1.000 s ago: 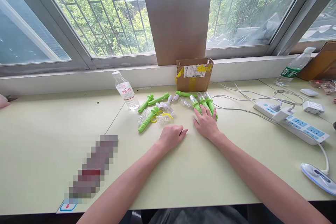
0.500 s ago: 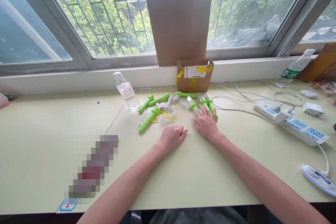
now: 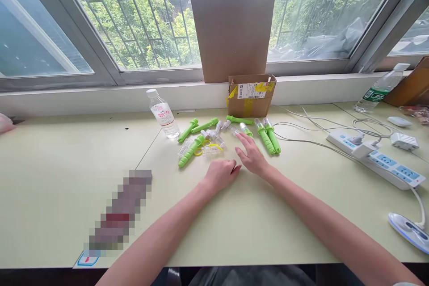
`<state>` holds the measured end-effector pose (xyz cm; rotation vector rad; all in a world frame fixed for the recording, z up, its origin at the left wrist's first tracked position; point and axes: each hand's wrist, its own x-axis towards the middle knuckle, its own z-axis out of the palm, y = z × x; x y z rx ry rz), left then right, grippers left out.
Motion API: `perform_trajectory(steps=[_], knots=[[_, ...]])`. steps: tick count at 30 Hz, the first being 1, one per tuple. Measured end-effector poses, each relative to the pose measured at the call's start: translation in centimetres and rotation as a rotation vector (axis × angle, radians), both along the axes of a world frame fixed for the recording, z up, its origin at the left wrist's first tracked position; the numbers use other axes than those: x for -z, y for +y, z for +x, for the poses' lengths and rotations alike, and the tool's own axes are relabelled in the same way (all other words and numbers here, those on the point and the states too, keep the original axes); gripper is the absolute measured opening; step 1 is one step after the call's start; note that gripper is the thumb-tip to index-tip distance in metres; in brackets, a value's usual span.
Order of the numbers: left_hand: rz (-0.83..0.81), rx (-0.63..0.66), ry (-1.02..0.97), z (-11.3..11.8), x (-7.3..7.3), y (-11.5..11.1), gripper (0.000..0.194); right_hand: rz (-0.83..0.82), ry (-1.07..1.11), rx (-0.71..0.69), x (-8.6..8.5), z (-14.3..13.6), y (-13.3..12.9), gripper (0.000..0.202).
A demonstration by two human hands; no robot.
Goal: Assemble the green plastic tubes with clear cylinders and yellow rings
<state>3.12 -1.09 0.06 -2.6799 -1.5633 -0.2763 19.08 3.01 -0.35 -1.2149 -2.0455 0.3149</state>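
Note:
My left hand (image 3: 221, 174) rests on the table with its fingers curled into a loose fist; nothing shows in it. My right hand (image 3: 252, 156) is open, fingers stretched forward, and partly covers a green handle with a clear cap (image 3: 246, 130). Just right of it lie two more capped green handles, one (image 3: 264, 137) beside the other (image 3: 272, 136). A ribbed green handle (image 3: 191, 152) lies beyond my left hand, among clear plastic tubes (image 3: 217, 138), small white pieces (image 3: 219, 126) and yellow rings (image 3: 198, 151). More green handles (image 3: 205, 125) lie behind.
A water bottle (image 3: 162, 114) stands left of the pile, a cardboard box (image 3: 250, 103) behind it. To the right are white cables (image 3: 308, 141), a power strip (image 3: 378, 158) and another bottle (image 3: 380, 89). A blurred-out object (image 3: 120, 210) lies at left.
My right hand has moved left, off the two capped handles at right, which now show in full. My left hand stays in place. The camera view has shifted slightly.

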Motion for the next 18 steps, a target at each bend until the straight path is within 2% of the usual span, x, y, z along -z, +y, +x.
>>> perform_trajectory(steps=[3,7,18], knots=[[-0.009,0.002,0.005,0.0,-0.2,-0.1,0.043,-0.086,0.076,0.033,0.2,-0.6,1.2,0.053],[-0.035,-0.002,0.014,0.0,-0.5,-0.2,0.044,-0.111,0.152,0.094,0.2,-1.3,3.2,0.053],[-0.032,0.002,-0.012,0.0,-0.3,-0.3,0.043,-0.208,0.239,0.104,0.3,-1.7,7.6,0.053]])
